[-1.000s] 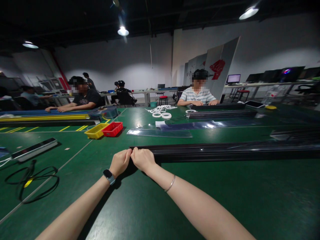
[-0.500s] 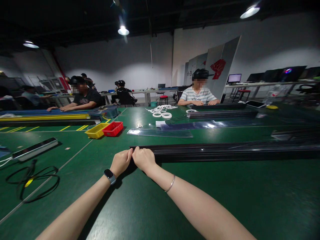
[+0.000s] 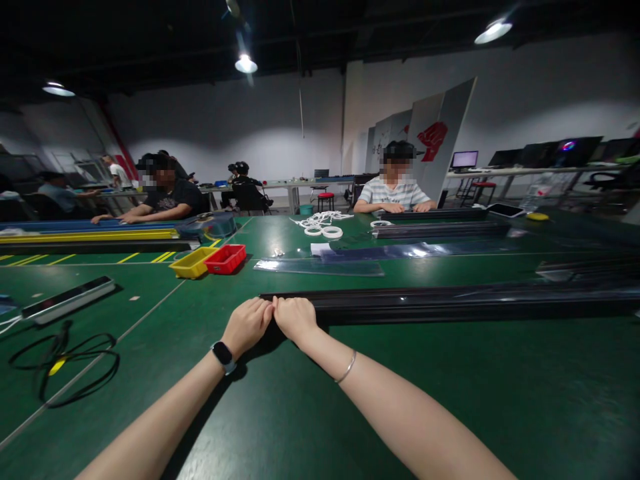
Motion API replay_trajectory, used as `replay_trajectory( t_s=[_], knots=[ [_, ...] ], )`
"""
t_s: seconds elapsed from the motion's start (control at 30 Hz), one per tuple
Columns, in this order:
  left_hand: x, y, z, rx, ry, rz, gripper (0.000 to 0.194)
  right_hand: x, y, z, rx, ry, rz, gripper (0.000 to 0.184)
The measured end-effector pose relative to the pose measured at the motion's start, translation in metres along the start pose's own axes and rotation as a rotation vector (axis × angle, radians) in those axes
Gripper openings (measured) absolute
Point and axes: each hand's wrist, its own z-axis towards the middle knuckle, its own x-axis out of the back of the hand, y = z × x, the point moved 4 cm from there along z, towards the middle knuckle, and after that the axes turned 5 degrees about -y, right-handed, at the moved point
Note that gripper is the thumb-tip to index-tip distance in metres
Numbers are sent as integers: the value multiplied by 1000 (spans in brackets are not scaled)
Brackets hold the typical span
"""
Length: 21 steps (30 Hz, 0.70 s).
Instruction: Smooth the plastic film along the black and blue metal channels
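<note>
A long black profile strip (image 3: pixel 450 303) lies crosswise on the green table, running out toward the right edge of the view. At its left end my left hand (image 3: pixel 247 323) is closed, with fingers curled over the near side; a watch sits on that wrist. Right beside it, almost touching, my right hand (image 3: pixel 295 317) is closed on the same end, with a thin bracelet on the wrist. The fingertips are hidden, so any small piece between them cannot be seen.
Beyond the strip are a yellow bin (image 3: pixel 193 263), a red bin (image 3: pixel 226 260), clear plastic strips (image 3: pixel 320 268) and white rings and cord (image 3: pixel 323 220). A power strip (image 3: pixel 70 299) and coiled black cable (image 3: pixel 65 367) lie left. Several people sit at tables further back.
Both hands have shifted slightly to the right along the strip's left end, staying close together. My left fingers now lie further over the strip. The strip itself looks unmoved.
</note>
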Motion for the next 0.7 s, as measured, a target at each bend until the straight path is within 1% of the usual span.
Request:
replay_trajectory(
  t_s=[0.07,0.17,0.27,0.33,0.43,0.53,0.7],
  knots=[
    [2,5,1,-12,-20,15,29,1,3,1,-48,-4,15,47],
    [3,9,5,18,-65,33,30,7,9,4,-118,-31,44,43],
    [4,14,12,30,-91,43,32,15,17,6,-104,-64,36,43],
    [5,19,18,11,-83,46,34,18,23,5,-79,-88,10,46],
    [1,27,24,5,-63,57,36,17,31,-1,-83,-128,-26,55],
    [-5,31,24,51,-42,78,37,13,32,-7,-91,-107,-52,60],
    [-9,31,21,92,-43,102,37,10,28,-8,-70,-35,-70,59]
  ],
)
